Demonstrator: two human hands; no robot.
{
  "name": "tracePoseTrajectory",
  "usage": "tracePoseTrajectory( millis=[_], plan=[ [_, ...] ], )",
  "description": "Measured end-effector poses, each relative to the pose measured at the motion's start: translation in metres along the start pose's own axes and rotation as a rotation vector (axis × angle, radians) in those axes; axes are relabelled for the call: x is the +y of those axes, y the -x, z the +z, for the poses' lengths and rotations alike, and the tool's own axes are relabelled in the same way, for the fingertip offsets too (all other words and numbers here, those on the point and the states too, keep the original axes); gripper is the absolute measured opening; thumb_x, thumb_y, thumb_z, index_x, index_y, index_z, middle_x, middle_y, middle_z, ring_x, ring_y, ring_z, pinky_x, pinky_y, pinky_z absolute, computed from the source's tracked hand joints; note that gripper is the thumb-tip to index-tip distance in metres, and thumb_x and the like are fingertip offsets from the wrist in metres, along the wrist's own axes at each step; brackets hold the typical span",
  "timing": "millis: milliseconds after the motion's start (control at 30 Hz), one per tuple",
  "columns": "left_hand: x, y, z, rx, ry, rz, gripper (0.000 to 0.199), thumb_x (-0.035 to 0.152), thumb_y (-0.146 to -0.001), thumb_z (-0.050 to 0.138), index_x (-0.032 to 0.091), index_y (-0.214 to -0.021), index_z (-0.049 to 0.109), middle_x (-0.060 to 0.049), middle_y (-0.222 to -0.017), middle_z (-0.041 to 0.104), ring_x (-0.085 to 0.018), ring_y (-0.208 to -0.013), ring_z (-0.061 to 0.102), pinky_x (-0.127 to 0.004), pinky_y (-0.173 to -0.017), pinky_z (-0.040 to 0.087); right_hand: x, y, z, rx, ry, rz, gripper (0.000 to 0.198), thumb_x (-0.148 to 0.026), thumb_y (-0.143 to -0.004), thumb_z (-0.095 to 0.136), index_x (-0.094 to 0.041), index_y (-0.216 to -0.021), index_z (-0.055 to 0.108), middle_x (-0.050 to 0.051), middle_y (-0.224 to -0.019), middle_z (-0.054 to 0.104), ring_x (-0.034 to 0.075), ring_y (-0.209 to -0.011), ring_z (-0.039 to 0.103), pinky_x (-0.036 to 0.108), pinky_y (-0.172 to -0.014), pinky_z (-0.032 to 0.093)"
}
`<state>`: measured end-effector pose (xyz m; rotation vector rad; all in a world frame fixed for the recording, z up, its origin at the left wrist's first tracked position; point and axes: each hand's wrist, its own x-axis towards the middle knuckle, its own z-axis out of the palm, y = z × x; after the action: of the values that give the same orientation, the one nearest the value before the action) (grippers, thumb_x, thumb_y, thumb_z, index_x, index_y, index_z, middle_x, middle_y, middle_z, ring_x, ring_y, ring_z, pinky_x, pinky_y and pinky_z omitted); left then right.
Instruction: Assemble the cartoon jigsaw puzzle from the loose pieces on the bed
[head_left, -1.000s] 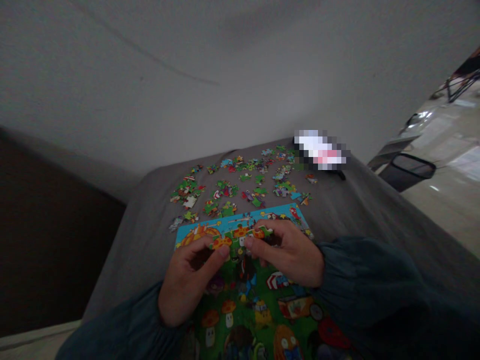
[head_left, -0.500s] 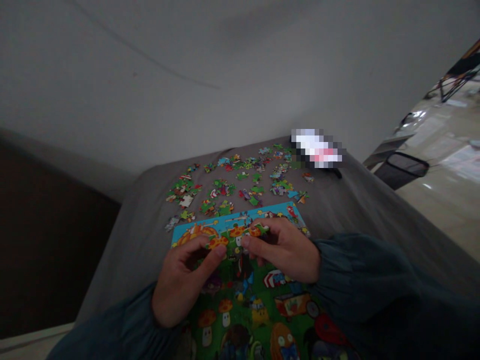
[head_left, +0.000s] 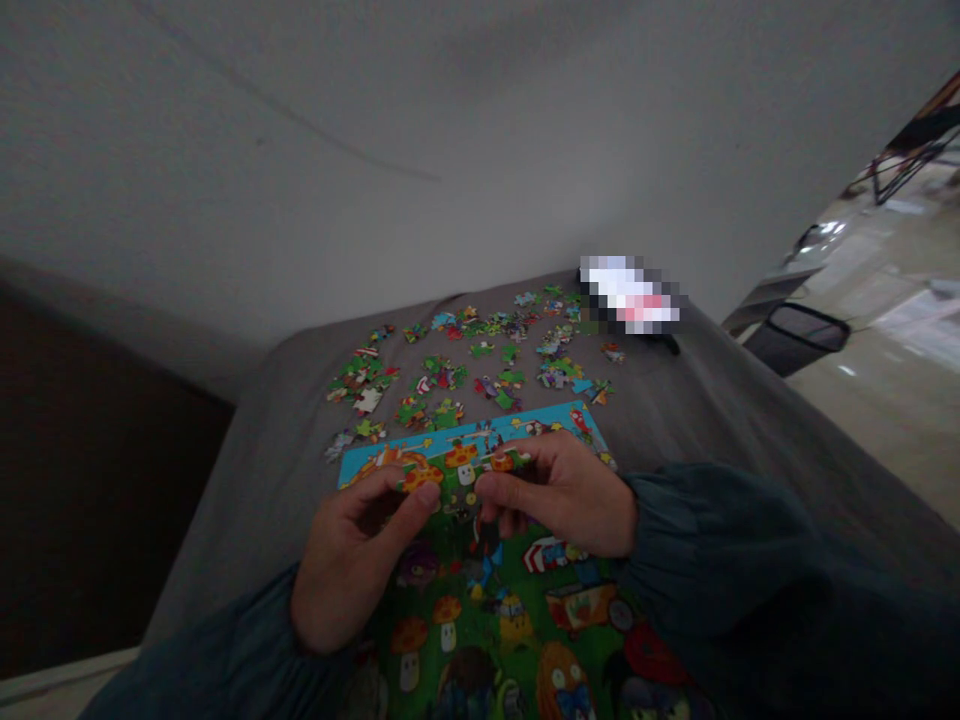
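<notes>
My left hand is closed in a pinch on a puzzle piece with an orange spotted mushroom cap. My right hand pinches another puzzle piece, orange and green, partly covered by the fingers. Between the two hands shows a mushroom with an orange cap and white face; whether its piece is joined to the held ones I cannot tell. Both hands are over the far part of a colourful cartoon puzzle picture, green with a blue top edge. My forearms cover its sides.
Many loose puzzle pieces lie scattered on the grey cloth beyond the picture. A device with a blurred bright screen is at the back right, against the pale wall. A dark-framed object stands right of the cloth.
My left hand has shifted slightly left with its puzzle piece, widening the gap between the hands a little. My right hand has barely moved. The whole view has drifted slightly.
</notes>
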<state>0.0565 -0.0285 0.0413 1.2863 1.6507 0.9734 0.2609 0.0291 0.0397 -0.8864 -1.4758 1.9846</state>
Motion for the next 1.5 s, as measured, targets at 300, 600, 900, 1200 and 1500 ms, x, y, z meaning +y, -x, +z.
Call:
tracePoseTrajectory(
  millis=[300,600,900,1200,1500],
  plan=[
    [0.004,-0.006,-0.008,0.036,0.088,0.024,0.04,0.059,-0.069,0.079,0.02,-0.068,0.07,-0.001,-0.063,0.067,-0.015,-0.058,0.058,-0.022,-0.052,0.05,0.012,-0.008,-0.01,-0.153,-0.088,0.027,0.045,-0.055,-0.093,0.062,-0.011,-0.087,0.067,0.008,-0.091,0.072,0.01,-0.069,0.068,0.022,-0.059,0.054],
    [-0.016,-0.012,-0.017,0.016,0.167,-0.042,0.037,0.055,-0.072,0.08,0.02,-0.075,0.072,0.0,-0.066,0.069,-0.014,-0.059,0.06,-0.022,-0.054,0.051,0.003,-0.006,-0.012,-0.211,-0.115,0.098,0.05,-0.06,-0.074,0.078,-0.011,-0.081,0.071,0.006,-0.079,0.073,0.012,-0.067,0.069,0.023,-0.058,0.054],
    [-0.021,-0.014,-0.017,-0.017,0.301,-0.129,0.04,0.057,-0.071,0.082,0.02,-0.083,0.073,-0.001,-0.073,0.071,-0.016,-0.064,0.064,-0.025,-0.057,0.053,0.009,-0.005,-0.012,-0.242,0.006,0.2,0.037,-0.028,-0.103,0.047,-0.015,-0.071,0.056,-0.006,-0.057,0.053,0.005,-0.048,0.049,0.018,-0.051,0.042],
    [-0.023,-0.014,-0.017,-0.058,0.159,-0.078,0.04,0.055,-0.075,0.077,0.019,-0.062,0.068,0.001,-0.057,0.058,-0.012,-0.053,0.049,-0.023,-0.048,0.04,-0.002,0.0,-0.008,-0.2,0.256,0.121,0.036,-0.046,-0.086,0.07,-0.016,-0.068,0.061,-0.004,-0.061,0.059,0.005,-0.052,0.047,0.018,-0.049,0.037],
    [-0.019,-0.013,-0.012,-0.133,0.187,-0.076,0.046,0.053,-0.078,0.074,0.018,-0.052,0.06,0.003,-0.053,0.046,-0.01,-0.054,0.038,-0.023,-0.049,0.033,0.001,0.0,-0.005,-0.167,0.263,0.024,0.043,-0.054,-0.086,0.067,-0.017,-0.067,0.054,-0.005,-0.058,0.052,0.006,-0.053,0.044,0.02,-0.051,0.035]
  ],
)
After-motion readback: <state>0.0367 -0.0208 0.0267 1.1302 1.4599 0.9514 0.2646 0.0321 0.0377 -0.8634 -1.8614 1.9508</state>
